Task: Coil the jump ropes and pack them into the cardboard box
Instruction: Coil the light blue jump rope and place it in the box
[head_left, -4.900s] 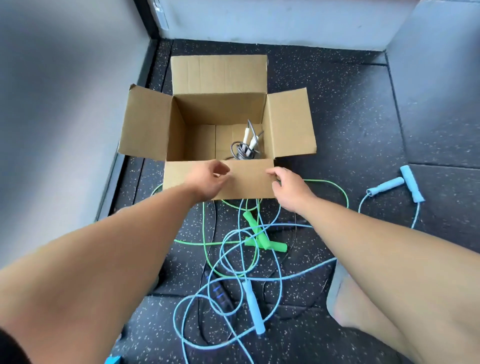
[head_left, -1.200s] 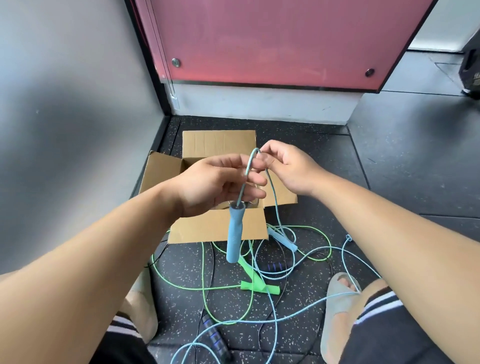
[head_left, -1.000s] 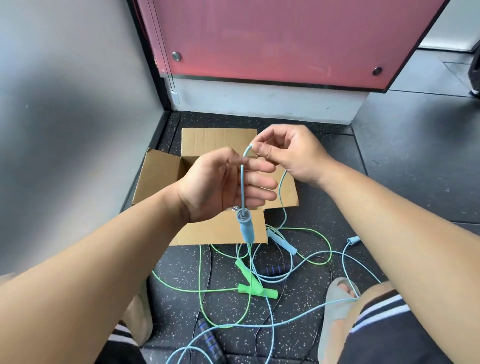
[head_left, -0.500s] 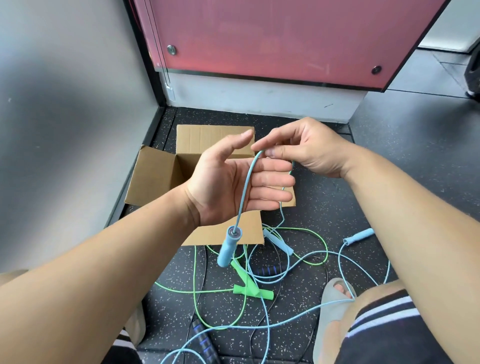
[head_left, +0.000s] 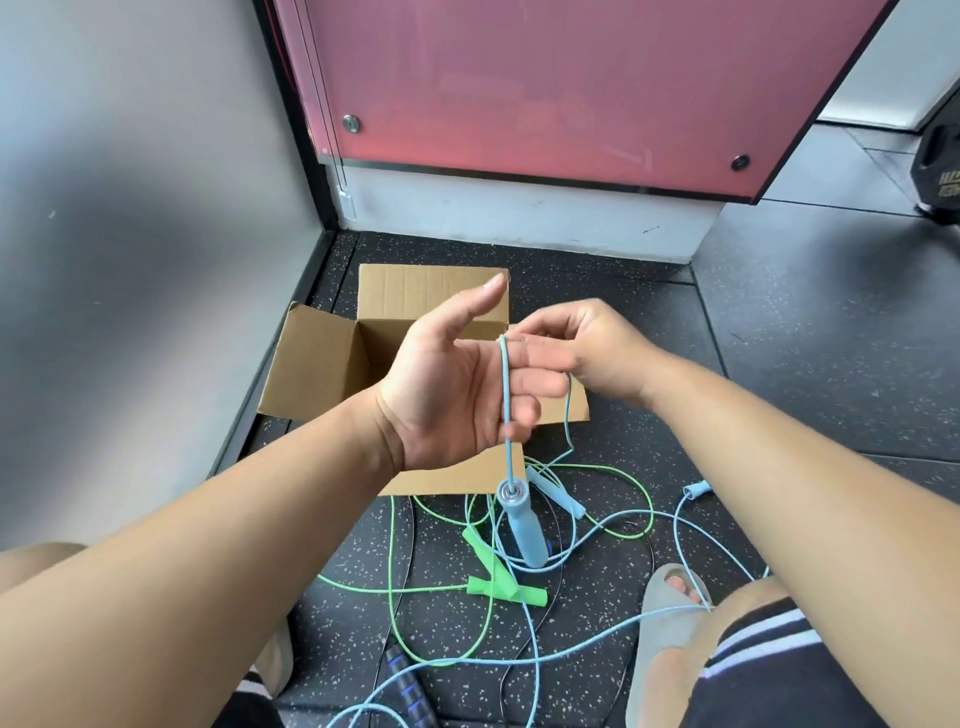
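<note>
My left hand (head_left: 457, 384) is held palm up over the open cardboard box (head_left: 332, 364), fingers straight and thumb raised. A light blue jump rope cord (head_left: 506, 395) lies draped over its fingers, and a blue handle (head_left: 522, 527) dangles below. My right hand (head_left: 597, 353) pinches the cord just behind the left fingertips; the cord runs down from there to the floor. A green rope with green handles (head_left: 501, 584), more blue cord with blue handles (head_left: 556, 493) and a black rope (head_left: 410, 691) lie tangled on the floor in front of the box.
The box sits in a corner between a grey wall (head_left: 130, 260) on the left and a red panel (head_left: 545, 88) behind. My sandalled foot (head_left: 660, 623) rests among the cords on the dark speckled floor. A black object (head_left: 943, 171) stands at the far right.
My left hand has opened flat with the thumb up. My right hand has carried the cord over and behind the left fingers, and the dangling blue handle has swung right.
</note>
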